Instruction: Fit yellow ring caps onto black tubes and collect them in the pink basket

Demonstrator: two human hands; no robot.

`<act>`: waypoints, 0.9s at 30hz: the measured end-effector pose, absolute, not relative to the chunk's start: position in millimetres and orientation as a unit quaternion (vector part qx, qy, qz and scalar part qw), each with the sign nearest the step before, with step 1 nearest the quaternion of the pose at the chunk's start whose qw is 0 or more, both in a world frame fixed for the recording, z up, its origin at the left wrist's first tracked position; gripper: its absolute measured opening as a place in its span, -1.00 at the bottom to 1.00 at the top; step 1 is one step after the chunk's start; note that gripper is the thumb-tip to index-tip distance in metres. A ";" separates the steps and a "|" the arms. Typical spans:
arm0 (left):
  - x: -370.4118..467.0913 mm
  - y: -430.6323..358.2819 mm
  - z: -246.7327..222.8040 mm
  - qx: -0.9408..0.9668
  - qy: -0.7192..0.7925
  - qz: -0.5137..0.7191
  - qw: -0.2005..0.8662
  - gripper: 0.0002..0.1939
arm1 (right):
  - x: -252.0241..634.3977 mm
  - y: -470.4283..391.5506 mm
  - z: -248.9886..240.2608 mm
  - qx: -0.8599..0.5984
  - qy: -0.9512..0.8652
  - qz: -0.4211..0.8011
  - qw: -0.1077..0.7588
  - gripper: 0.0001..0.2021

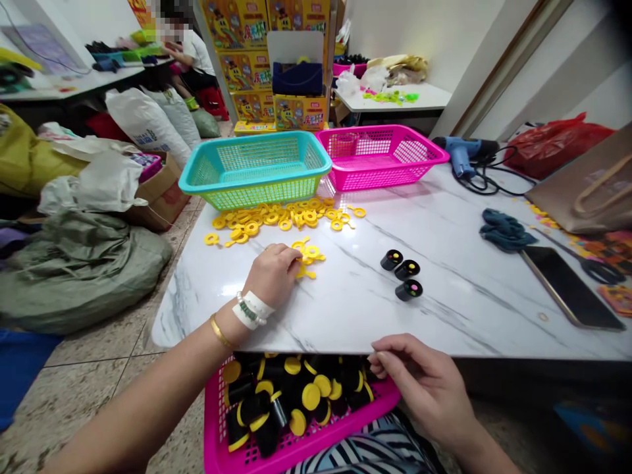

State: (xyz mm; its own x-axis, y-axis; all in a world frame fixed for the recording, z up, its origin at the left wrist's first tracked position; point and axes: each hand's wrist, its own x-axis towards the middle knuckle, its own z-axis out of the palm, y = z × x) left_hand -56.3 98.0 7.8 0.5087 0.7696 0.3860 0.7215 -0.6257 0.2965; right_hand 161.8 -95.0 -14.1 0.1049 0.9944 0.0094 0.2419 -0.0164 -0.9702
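Observation:
My left hand [274, 273] rests on the marble-patterned table, fingers curled against a small cluster of yellow plastic rings with tabs [311, 253]. Its fingertips pinch at one ring and are partly hidden. A larger heap of the same rings [266, 217] lies just beyond. My right hand [424, 388] is at the table's front edge, thumb and fingers drawn together; whatever they hold, if anything, is hidden. Below it, a pink basket [212, 428] on my lap contains many black cylinders with yellow caps [311, 396]. Three black cylinders [407, 269] with coloured dots on their ends stand on the table, right of centre.
A turquoise basket [257, 194] and a pink basket [390, 178] stand along the table's back. To the right are a blue heat gun or drill [461, 155] with its cord, a dark cloth band [503, 230], a phone [570, 286] and scissors [600, 268]. Sacks crowd the left floor; a person sits behind.

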 end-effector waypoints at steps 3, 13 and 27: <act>-43.3 75.7 18.8 0.869 0.390 0.302 0.025 -0.85 | 162.2 -93.4 -16.4 -0.600 -0.523 0.343 0.499 -0.86; -14.7 52.5 7.0 0.869 0.400 0.257 0.134 -0.89 | 155.2 -68.7 -10.3 -0.573 -0.641 0.181 0.477 -0.68; 55.3 33.1 4.8 0.742 0.396 0.214 0.497 -0.76 | 219.3 -84.5 -6.7 -0.605 -0.433 0.346 0.572 -0.92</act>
State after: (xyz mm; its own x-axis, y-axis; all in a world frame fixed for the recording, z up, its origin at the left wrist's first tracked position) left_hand 55.3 33.1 4.8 0.5955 0.7998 -0.0758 0.3739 -0.1924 0.9073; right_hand 219.3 -84.5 -6.7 0.3863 0.9192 0.0763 0.1273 0.0288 -0.9914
